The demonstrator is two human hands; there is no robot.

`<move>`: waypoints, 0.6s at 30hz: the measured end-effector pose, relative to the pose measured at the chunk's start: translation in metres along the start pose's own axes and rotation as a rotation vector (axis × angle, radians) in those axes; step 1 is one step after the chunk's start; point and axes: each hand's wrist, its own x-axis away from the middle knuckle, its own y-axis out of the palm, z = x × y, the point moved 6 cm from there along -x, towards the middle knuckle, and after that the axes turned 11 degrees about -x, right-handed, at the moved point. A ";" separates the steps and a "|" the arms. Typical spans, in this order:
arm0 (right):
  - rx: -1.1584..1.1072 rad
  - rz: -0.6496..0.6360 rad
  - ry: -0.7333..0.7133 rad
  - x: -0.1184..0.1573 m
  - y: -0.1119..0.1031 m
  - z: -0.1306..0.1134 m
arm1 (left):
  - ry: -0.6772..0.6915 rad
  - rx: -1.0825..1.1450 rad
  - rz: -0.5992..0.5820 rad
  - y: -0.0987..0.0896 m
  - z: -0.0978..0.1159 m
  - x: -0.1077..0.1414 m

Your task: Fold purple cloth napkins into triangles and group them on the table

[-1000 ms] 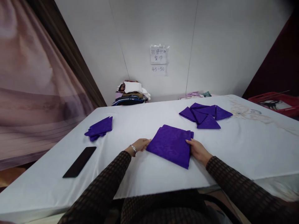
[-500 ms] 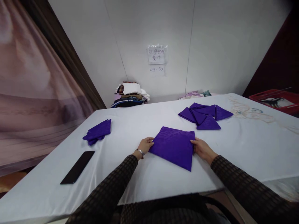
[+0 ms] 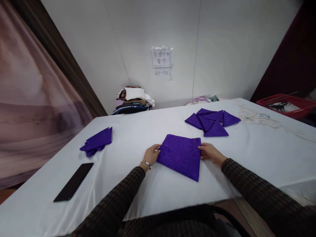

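Note:
A purple cloth napkin [image 3: 181,156], partly folded with a slanted lower edge, lies near the front of the table between my hands. My left hand [image 3: 151,155], with a bracelet at the wrist, pinches its left corner. On the opposite side, my right hand [image 3: 209,153] grips the right edge between thumb and fingers. Behind it sits a group of folded purple napkins [image 3: 213,120], mostly triangular and overlapping. To the left rests a stack of purple napkins [image 3: 97,141], slightly fanned out.
A black phone-like slab [image 3: 74,182] lies at the left on the white-covered table [image 3: 133,131]. Piled clothes [image 3: 134,100] stand against the wall at the back. A red basket [image 3: 287,105] is at the far right. Handwritten papers [image 3: 162,62] hang on the wall.
The view has shifted slightly, so everything appears a little farther left. Both hands keep their hold on the napkin, whose shape looks about the same.

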 end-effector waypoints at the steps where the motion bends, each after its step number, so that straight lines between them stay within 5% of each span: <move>1: 0.039 0.014 0.027 0.000 -0.001 0.000 | -0.001 -0.033 0.003 0.001 -0.001 -0.001; 9: 0.153 -0.022 0.078 -0.008 -0.012 0.002 | 0.022 -0.091 0.013 0.001 -0.008 -0.004; 18: 0.245 0.022 -0.128 -0.014 -0.010 -0.019 | 0.059 -0.013 0.105 -0.004 0.003 -0.004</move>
